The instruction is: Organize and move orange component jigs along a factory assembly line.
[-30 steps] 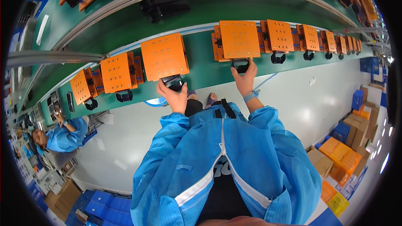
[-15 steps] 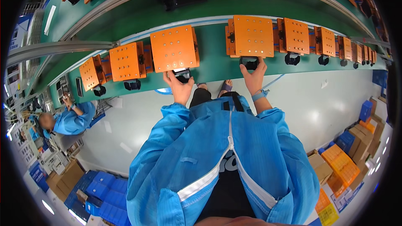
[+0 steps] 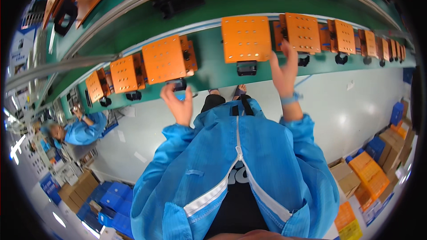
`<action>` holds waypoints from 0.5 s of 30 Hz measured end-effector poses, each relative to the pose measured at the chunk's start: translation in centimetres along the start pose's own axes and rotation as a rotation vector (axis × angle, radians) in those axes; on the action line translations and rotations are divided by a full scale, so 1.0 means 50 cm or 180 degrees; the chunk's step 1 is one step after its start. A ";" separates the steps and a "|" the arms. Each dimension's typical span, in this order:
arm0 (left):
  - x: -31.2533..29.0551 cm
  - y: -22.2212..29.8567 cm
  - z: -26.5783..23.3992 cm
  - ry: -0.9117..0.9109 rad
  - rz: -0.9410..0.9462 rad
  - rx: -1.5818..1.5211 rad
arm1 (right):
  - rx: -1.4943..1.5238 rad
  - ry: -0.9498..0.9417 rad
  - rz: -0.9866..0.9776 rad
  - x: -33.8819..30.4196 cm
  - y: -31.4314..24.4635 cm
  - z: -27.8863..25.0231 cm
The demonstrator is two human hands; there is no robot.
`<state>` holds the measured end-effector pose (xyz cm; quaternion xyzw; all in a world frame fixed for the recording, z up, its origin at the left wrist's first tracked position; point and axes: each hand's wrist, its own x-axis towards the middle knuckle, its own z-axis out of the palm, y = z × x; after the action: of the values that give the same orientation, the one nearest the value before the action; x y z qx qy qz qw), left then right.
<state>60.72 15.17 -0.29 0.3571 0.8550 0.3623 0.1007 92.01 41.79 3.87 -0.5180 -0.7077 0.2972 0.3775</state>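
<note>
Orange fixtures with rows of studs on their top plates stand along the green bench, each with a black part at its front edge. My left hand [image 3: 179,106] is just in front of the left orange fixture [image 3: 164,58], fingers apart near its black part [image 3: 178,84]; whether a fingertip touches it I cannot tell. Slightly blurred, my right hand [image 3: 284,73] reaches up with fingers stretched, beside the right edge of the middle orange fixture [image 3: 246,39]. That fixture's black part [image 3: 247,68] is free of my hands. Another orange fixture [image 3: 303,32] is just beyond my right fingertips.
A metal rail [image 3: 147,1] runs along the back of the green bench [image 3: 207,72]. Beyond it lies a dark object [image 3: 178,5]. A person in a blue coat [image 3: 86,129] works at the far left. Blue bins [image 3: 116,200] and orange crates [image 3: 368,175] stand behind me.
My left hand has come off the left fixture's black part and drawn back. My right hand has left the middle fixture's black part and moved up along its right side. The view has shifted.
</note>
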 end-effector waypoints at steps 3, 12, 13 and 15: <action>0.097 0.275 0.116 -0.0975 0.0752 -0.0804 | -0.0936 -0.0076 0.0231 0.151 0.173 0.069; 0.290 0.267 0.470 -0.1400 -0.1779 -0.2205 | 0.0386 -0.0619 0.1859 0.093 0.166 0.150; 0.292 0.203 0.471 -0.1213 -0.1491 -0.2445 | 0.0295 -0.0746 0.1800 0.096 0.121 0.154; 0.273 0.284 0.478 -0.1333 -0.1607 -0.2533 | 0.0391 -0.0613 0.1860 0.092 0.139 0.132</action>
<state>68.76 44.44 -6.43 0.1385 0.6720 0.5448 0.4821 89.17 48.01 -4.29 -0.6451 -0.5421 0.4830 0.2380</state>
